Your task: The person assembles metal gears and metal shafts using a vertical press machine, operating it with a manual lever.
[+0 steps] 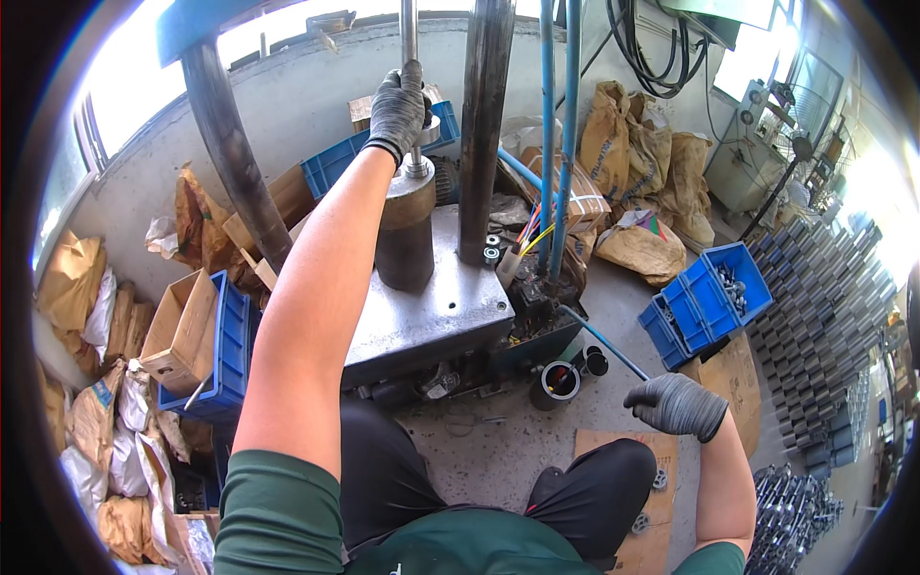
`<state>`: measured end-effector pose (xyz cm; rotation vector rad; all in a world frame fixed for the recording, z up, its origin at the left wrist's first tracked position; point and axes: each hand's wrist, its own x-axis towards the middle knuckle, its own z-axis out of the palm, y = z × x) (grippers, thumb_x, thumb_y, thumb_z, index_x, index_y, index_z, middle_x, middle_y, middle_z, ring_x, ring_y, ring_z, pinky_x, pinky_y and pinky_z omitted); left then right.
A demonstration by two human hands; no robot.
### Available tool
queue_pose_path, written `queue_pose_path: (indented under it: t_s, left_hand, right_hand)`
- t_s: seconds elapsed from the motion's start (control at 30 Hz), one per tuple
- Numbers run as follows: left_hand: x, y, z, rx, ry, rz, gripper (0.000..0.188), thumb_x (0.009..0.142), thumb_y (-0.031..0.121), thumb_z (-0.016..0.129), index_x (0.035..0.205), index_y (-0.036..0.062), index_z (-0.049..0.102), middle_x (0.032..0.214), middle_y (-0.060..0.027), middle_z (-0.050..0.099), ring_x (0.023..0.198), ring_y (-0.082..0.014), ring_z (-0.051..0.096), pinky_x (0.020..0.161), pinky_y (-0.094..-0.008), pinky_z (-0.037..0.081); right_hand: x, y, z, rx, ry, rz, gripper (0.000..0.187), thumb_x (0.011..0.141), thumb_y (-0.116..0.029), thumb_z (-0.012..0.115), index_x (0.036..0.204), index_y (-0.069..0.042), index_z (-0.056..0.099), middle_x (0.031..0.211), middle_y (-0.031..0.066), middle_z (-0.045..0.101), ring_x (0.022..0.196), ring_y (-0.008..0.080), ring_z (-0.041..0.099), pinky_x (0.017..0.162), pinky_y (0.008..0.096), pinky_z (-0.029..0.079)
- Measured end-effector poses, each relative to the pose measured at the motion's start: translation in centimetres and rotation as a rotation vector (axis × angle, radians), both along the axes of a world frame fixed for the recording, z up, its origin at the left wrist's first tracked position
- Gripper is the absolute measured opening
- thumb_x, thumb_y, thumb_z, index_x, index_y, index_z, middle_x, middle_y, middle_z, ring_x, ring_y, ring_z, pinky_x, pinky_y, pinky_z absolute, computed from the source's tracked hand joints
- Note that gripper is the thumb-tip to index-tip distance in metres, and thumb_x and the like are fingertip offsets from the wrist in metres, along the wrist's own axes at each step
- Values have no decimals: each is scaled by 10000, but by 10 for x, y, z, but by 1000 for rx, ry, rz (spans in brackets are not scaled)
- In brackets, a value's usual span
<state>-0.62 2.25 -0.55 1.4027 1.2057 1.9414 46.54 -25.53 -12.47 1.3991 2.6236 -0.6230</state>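
My left hand (398, 107), in a grey glove, is stretched forward and closed around a slim upright metal rod (410, 29). A shiny metal ring (430, 130) shows just below its fingers; whether the hand also grips the ring I cannot tell. Under it, a dark steel cylinder (406, 249) with a lighter top stands upright on the press's metal table (431, 316). Off to the right, my right hand (678, 404), gloved too, is closed on the end of a long blue lever (604, 341), which runs back to the machine's base.
Thick dark columns (487, 134) and blue pipes (565, 144) rise from the machine. Black round containers (556, 385) stand on the floor. Blue bins (704, 297) of metal parts and stacked tubes (815, 326) lie right. Sacks and a cardboard box (182, 331) crowd the left.
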Motion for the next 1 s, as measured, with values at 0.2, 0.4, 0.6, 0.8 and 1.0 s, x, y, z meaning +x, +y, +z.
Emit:
queue_pose_path:
  t_s: [0.2,0.4,0.6,0.8,1.0]
  left_hand:
    - [-4,-3,-6,-1,-4,17,508,1037,547,535,935,51,579,609,-25,553,459,-121,533,443,-288,465]
    - [-3,5,-6,22,26,20,532,1029,568,541,934,46,585,613,-25,557,466,-118,541,448,-283,473]
    - [2,-6,-4,38,-1,8,513,1031,546,551,944,42,598,622,-20,567,492,-104,546,475,-271,466]
    - [14,-36,-14,167,-90,-3,432,1014,460,601,926,37,596,623,-19,568,488,-107,525,451,-287,425]
    - [25,-110,-46,423,-360,-298,524,999,597,530,870,93,591,594,-66,533,438,-185,484,431,-296,408]
  right_hand:
    - [-21,25,16,401,390,-188,139,893,-86,666,1006,-25,720,910,202,715,868,381,699,775,433,566]
    - [-39,114,55,1165,504,-321,116,924,-130,665,972,-35,711,881,204,706,828,381,694,736,442,553]
    - [-44,171,77,963,496,-511,204,932,-240,670,954,-46,731,864,200,726,835,375,712,768,438,556]
    - [-43,170,78,901,394,-569,224,914,-275,674,935,-62,740,891,190,734,873,373,712,796,458,551]
    - [-31,158,71,893,353,-570,222,916,-264,664,947,-58,740,906,200,732,883,373,712,801,460,553]
